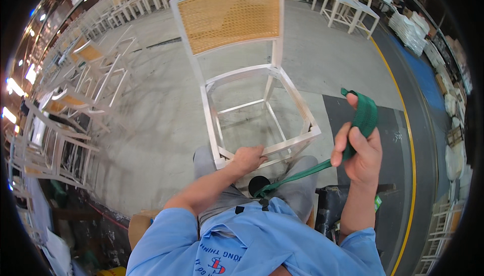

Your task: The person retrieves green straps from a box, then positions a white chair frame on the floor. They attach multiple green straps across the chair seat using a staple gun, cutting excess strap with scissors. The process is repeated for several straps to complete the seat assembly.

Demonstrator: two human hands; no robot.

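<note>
The green webbing strap (pixel 362 117) is sitting in the right hand (pixel 359 150), raised to the right of the chair frame and just above the person's right knee. The right hand's grip is closing around the strap: the fingers are wrapping a folded bundle of it, the thumb is pressing on the front, and a loose end is sticking out above the fingertips. From that hand a single length of strap is running down and to the left, crossing the lap and ending near the person's waist, just below the front of the seat.

The left hand (pixel 248 158) is resting on the front rail of the white chair frame (pixel 262 109), its grip curling over the rail's edge and holding it. The chair is standing upright on the concrete floor (pixel 151 124), directly in front of the seated person's knees. Its seat is an open square with no covering, and its back is carrying a woven cane panel (pixel 233 17) of yellowish colour.

Rows of similar white chairs (pixel 96 59) are standing to the left and along the far side. White stacked pieces (pixel 408 29) are lying at the right.
</note>
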